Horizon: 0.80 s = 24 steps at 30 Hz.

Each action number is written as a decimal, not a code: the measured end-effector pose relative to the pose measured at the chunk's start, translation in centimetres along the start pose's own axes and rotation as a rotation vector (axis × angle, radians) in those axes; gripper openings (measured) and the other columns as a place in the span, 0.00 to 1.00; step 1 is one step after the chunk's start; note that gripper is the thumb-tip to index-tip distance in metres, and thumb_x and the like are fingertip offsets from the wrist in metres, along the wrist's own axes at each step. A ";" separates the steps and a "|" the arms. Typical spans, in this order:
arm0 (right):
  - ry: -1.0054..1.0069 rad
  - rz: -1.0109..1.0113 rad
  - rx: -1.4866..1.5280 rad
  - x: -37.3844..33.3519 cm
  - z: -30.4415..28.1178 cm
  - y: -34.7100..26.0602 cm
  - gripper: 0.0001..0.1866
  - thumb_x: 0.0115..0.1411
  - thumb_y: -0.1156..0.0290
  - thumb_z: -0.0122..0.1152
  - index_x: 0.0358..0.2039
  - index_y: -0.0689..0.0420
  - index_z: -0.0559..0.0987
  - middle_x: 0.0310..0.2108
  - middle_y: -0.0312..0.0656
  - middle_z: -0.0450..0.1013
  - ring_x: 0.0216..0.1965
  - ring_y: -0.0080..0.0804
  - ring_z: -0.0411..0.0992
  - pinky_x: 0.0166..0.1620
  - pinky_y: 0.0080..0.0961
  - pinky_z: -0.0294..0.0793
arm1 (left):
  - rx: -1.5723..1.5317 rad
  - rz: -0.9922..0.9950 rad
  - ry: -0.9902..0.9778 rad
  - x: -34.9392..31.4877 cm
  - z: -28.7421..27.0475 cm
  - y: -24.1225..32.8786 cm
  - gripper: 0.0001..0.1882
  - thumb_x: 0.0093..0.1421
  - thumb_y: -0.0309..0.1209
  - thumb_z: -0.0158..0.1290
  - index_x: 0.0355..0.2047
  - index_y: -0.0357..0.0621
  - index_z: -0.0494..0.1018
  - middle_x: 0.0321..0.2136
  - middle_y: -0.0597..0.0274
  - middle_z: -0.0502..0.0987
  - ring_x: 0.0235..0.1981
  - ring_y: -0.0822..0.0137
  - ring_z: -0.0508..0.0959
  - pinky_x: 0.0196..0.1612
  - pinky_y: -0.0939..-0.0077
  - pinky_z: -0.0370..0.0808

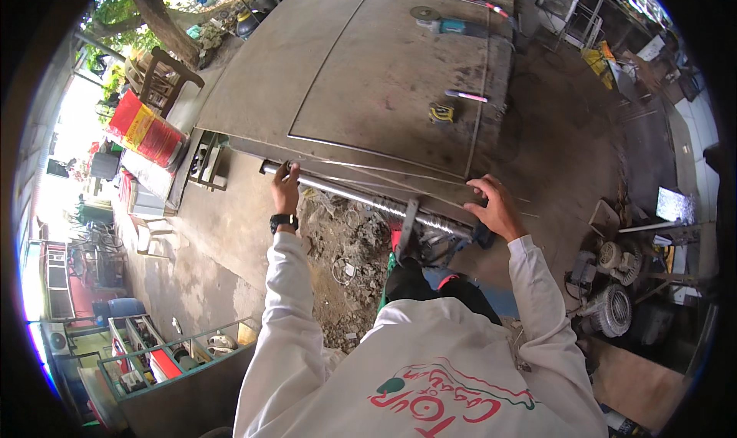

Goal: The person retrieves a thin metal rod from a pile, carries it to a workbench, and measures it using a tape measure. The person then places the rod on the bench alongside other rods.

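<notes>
My left hand [285, 192], with a dark watch on its wrist, is at the table's near edge. Its thumb and fingers close at the left end of a thin metal rod [361, 165]; the exact contact is small. To the right, my right hand [497, 208] is by the other end of the rods, its thumb and index finger curved apart. Beyond lies a rectangle of thin metal rod [326, 62] flat on the worktable [253, 77]. Below my hands, a shiny metal tube [353, 196] runs along the table's front.
On the table lie an angle grinder [449, 25], a yellow tape measure [441, 113], a marker pen [467, 95] and a red-handled tool [495, 8]. A red-and-yellow container [146, 131] stands left. Rubble [338, 261] covers the ground below; motors [610, 307] sit at right.
</notes>
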State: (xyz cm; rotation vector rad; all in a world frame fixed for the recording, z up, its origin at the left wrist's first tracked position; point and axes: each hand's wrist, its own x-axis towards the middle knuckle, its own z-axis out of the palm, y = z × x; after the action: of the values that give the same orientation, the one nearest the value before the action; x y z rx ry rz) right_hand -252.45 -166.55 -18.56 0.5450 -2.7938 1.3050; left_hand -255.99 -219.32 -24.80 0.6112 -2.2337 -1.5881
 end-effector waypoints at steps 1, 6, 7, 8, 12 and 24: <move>0.005 -0.014 0.022 2.2 1.5 0.2 0.27 0.47 0.73 0.79 0.49 0.56 0.80 0.41 0.42 0.75 0.42 0.40 0.77 0.43 0.35 0.78 | 0.074 0.084 0.012 2.6 -0.6 -0.7 0.30 0.65 0.46 0.65 0.58 0.35 0.77 0.45 0.54 0.82 0.41 0.63 0.82 0.45 0.69 0.80; 0.004 0.163 -0.018 8.3 5.6 3.3 0.27 0.48 0.72 0.79 0.50 0.55 0.80 0.43 0.45 0.75 0.44 0.44 0.77 0.46 0.38 0.77 | 0.553 0.569 0.052 7.4 9.9 2.2 0.37 0.51 0.46 0.73 0.58 0.46 0.76 0.60 0.48 0.72 0.59 0.45 0.73 0.60 0.49 0.71; 0.007 0.164 -0.018 9.4 6.6 3.8 0.27 0.48 0.71 0.79 0.50 0.55 0.81 0.44 0.46 0.75 0.46 0.45 0.77 0.48 0.39 0.77 | 0.505 0.677 -0.109 7.4 11.1 2.4 0.36 0.52 0.46 0.72 0.60 0.49 0.76 0.62 0.53 0.72 0.61 0.46 0.72 0.62 0.50 0.70; 0.014 0.190 -0.026 9.5 7.5 4.6 0.27 0.48 0.71 0.79 0.50 0.55 0.81 0.44 0.46 0.75 0.47 0.46 0.77 0.49 0.41 0.76 | 0.475 0.697 -0.320 6.8 12.6 3.0 0.34 0.54 0.45 0.71 0.61 0.53 0.76 0.63 0.56 0.71 0.62 0.47 0.71 0.63 0.50 0.69; 0.057 0.135 -0.098 11.8 10.1 6.4 0.27 0.48 0.69 0.79 0.49 0.54 0.81 0.47 0.47 0.75 0.51 0.50 0.74 0.53 0.44 0.74 | 0.493 0.868 -0.630 7.2 15.7 2.1 0.29 0.57 0.44 0.68 0.59 0.58 0.78 0.62 0.56 0.73 0.63 0.48 0.71 0.65 0.50 0.67; 0.129 0.259 -0.138 13.3 12.6 5.7 0.27 0.47 0.68 0.80 0.50 0.48 0.82 0.48 0.40 0.71 0.54 0.43 0.69 0.58 0.43 0.65 | 0.443 0.727 -0.711 9.1 15.8 0.9 0.10 0.52 0.35 0.71 0.35 0.54 0.85 0.49 0.58 0.76 0.56 0.52 0.72 0.62 0.53 0.65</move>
State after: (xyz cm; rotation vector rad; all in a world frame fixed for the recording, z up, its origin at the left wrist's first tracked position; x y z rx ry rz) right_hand -265.05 -176.69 -28.92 0.0920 -2.8887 1.1218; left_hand -271.81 -211.16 -28.88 -0.7485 -2.8295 -1.0042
